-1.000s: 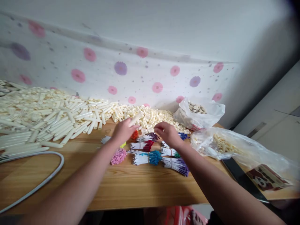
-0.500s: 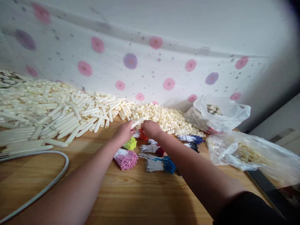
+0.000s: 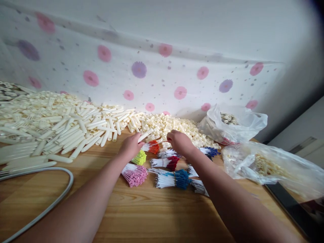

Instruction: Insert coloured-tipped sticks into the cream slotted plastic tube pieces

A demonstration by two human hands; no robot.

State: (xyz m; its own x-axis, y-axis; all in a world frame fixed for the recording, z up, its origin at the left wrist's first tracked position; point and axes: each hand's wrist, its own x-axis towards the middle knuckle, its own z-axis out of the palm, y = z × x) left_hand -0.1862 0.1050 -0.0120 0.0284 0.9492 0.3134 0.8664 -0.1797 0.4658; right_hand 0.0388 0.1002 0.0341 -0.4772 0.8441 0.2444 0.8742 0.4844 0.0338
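My left hand (image 3: pixel 130 147) is closed on a cream pen barrel (image 3: pixel 146 135), which slants up to the right out of its fingers. To the right of it, my right hand (image 3: pixel 179 141) is held with curled fingers at the near edge of the pile of small cream plastic parts (image 3: pixel 174 126). Whatever it may hold is hidden. Below the hands lie bundles of thin pen refills with white shafts: orange (image 3: pixel 153 147), yellow-green (image 3: pixel 139 157), pink (image 3: pixel 135 174), dark red (image 3: pixel 165 162) and blue (image 3: pixel 174 179). My right forearm partly covers a dark blue bundle (image 3: pixel 210 152).
A large heap of cream pen barrels (image 3: pixel 76 131) spreads across the left of the wooden table (image 3: pixel 141 212). A white cable (image 3: pixel 68 184) loops at left. Two plastic bags with parts, one upright (image 3: pixel 238 131) and one lying (image 3: pixel 253 162), are at right. A flowered sheet (image 3: pixel 113 81) hangs behind.
My right hand has moved right, away from the pen barrel and my left hand, uncovering the orange bundle. My left hand keeps hold of the barrel. The view has shifted slightly.
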